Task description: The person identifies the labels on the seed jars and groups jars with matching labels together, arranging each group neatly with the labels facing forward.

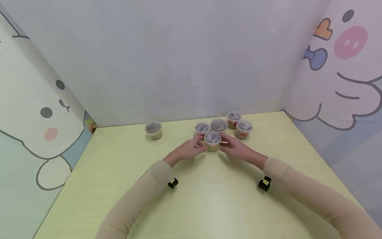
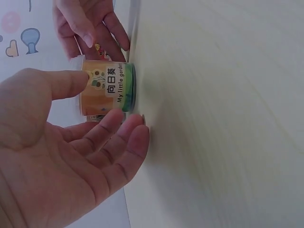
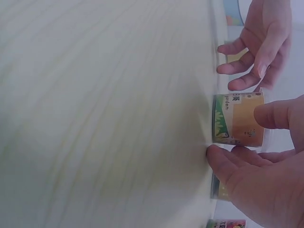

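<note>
A small round tub [image 1: 212, 142] with a clear lid stands on the table, its orange and green label reading "My little garden" with a sunflower picture. On its left side my left hand [image 1: 192, 148] reaches in with fingers spread and thumb apart. The right hand [image 1: 236, 148] faces it from the opposite side, fingers loosely bent. Close beside the tub [image 2: 107, 88], the left wrist view shows the left thumb and fingertips around it, not clearly gripping. In the right wrist view the right thumb [image 3: 273, 114] overlaps the tub's side; contact is unclear.
Behind the tub stand similar lidded tubs: one at left [image 1: 202, 128], one at centre [image 1: 219, 125], and a pair [image 1: 234, 120] with red contents at right. Another tub [image 1: 153, 130] sits apart on the left. A white wall [image 1: 179, 66] borders the table [image 1: 197, 205].
</note>
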Tool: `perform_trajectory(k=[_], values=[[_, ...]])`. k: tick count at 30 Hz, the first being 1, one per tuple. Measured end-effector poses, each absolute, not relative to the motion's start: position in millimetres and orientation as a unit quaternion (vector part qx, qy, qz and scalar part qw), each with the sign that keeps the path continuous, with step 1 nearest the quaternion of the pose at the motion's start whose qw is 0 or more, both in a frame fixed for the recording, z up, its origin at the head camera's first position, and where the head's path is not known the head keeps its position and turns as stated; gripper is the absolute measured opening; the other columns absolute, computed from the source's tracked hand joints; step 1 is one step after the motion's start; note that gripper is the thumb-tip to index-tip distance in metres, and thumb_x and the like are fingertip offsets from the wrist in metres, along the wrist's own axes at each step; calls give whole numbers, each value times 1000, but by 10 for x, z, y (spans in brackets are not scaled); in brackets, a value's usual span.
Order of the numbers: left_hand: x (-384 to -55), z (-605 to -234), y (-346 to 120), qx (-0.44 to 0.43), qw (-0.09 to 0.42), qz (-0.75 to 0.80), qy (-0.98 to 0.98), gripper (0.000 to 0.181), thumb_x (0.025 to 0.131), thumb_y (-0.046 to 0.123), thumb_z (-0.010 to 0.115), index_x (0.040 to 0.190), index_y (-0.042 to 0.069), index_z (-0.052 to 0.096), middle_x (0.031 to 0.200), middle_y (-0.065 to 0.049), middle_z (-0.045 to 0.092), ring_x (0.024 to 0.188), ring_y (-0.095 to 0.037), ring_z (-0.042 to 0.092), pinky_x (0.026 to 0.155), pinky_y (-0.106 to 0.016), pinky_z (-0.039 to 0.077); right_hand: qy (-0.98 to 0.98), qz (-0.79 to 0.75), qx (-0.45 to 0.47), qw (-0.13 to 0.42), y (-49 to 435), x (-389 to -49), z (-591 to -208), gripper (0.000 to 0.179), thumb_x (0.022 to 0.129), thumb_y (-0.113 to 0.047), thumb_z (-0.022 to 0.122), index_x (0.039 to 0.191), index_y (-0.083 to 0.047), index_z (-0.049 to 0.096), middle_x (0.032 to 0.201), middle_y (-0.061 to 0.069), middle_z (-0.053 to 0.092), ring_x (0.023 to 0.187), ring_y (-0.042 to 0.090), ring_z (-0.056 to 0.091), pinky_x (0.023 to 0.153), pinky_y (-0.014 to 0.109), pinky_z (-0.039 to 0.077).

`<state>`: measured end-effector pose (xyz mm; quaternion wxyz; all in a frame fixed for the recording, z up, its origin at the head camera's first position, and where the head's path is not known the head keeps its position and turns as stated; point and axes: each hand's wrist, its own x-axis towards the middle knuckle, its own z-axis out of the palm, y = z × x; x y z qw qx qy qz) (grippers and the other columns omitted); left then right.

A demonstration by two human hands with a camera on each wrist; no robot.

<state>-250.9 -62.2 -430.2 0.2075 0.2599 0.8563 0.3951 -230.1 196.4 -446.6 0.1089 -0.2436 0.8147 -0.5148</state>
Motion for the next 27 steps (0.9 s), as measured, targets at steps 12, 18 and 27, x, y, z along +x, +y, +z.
perform_trajectory(k=[12, 18, 27], values=[[-2511, -4294, -584, 270, 213, 413, 843, 57, 104, 31, 59, 150, 4, 39, 118, -10, 62, 103, -19, 59, 86, -34, 51, 820, -519, -178, 163, 1925, -2315, -4445, 59, 104, -13, 58, 158, -8, 33, 133, 24, 52, 98, 30, 63, 74, 37, 56], [-2497, -4292, -591, 276, 218, 417, 838, 55, 106, 35, 56, 150, 6, 40, 121, -9, 60, 107, -20, 58, 90, -36, 50, 820, -518, -172, 172, 1942, -2310, -4459, 57, 106, -18, 57, 157, -10, 35, 131, 22, 51, 91, 30, 63, 73, 38, 56], [-2504, -4126, -639, 282, 224, 463, 810, 51, 108, 43, 47, 145, 8, 41, 125, -9, 55, 113, -29, 59, 89, -42, 54, 793, -565, -150, 175, 1915, -2262, -4167, 74, 104, -37, 59, 159, -2, 23, 147, 24, 43, 128, 37, 53, 92, 43, 56]])
